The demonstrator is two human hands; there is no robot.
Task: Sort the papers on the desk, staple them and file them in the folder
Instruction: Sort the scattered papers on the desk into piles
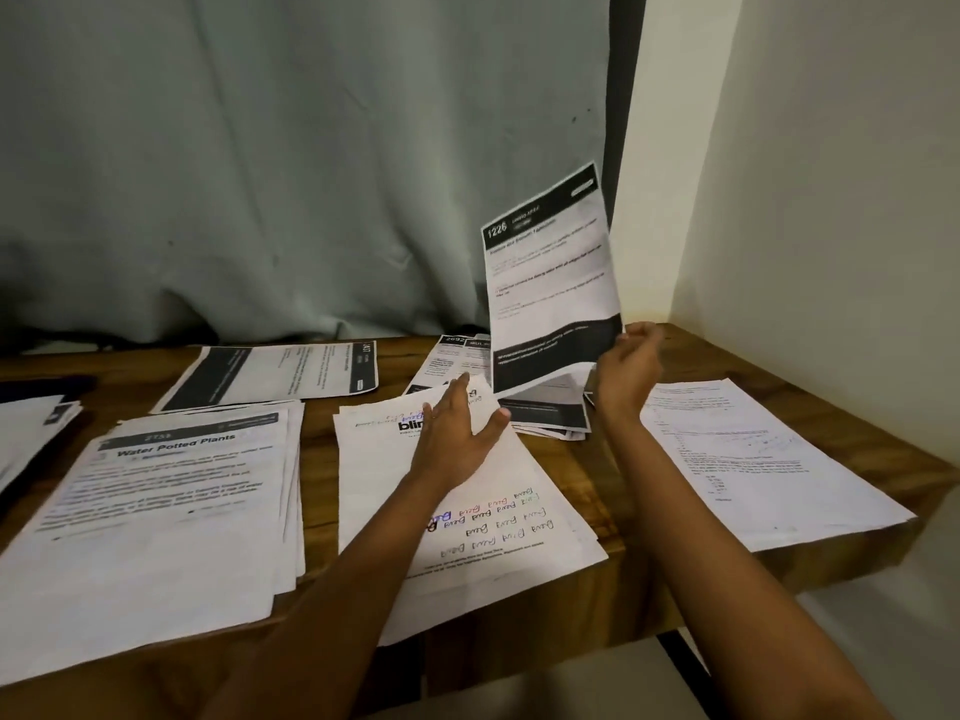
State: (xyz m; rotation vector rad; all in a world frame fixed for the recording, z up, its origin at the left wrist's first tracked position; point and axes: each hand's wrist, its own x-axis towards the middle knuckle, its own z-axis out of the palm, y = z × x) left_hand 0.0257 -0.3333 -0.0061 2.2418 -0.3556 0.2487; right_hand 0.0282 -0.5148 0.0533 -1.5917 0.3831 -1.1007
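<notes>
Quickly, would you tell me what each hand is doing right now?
Left hand: open, over the handwritten sheet.
Right hand: holds the raised 1226 sheet by its lower corner.

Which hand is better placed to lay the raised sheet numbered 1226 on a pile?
Right. The right hand holds the 1226 sheet by its lower edge, above the desk. The left hand lies open over the handwritten pile and holds nothing.

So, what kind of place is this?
Probably a home study corner: a wooden desk against a curtain and plain wall, covered with piles of printed papers, one sheet held in the right hand.
</notes>
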